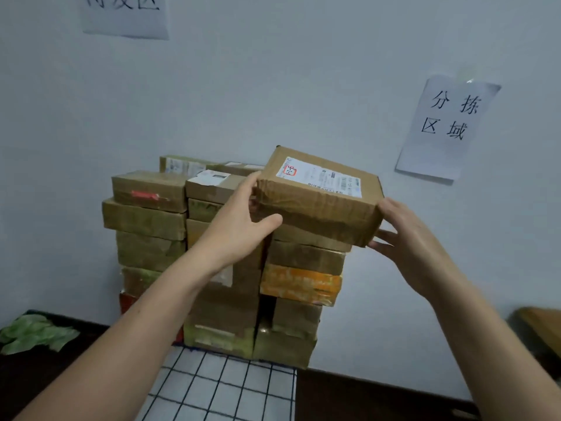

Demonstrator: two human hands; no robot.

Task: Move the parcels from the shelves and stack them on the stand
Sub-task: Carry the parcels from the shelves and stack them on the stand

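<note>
Here, over the head camera, I am gripping a brown cardboard parcel with a white shipping label between both hands, at the top of the right-hand column of a stack of brown taped parcels. The parcel is tilting, its labelled face turned up and toward the camera and its near lower edge lying just over the column's top box; I cannot tell whether the two are touching. My left hand is clasping the parcel's left end, its fingers curling over the upper corner and the thumb pressing against the crumpled, taped near side. My right hand is holding the right end, thumb lying along the upper edge and fingers reaching under the bottom corner. Both bare forearms are stretching in from the bottom of the frame.

The stack is standing in three columns against a pale wall, on a white stand with a black grid pattern, whose front part is showing below the boxes. An orange-taped parcel is sitting midway down the right column. On the wall, a white paper sign with black characters is hanging to the right of the stack, and a second paper sheet is showing at the top left, cut off by the frame. A crumpled green sheet is lying on a dark surface at the left, and a brown wooden corner is poking in at the far right.
</note>
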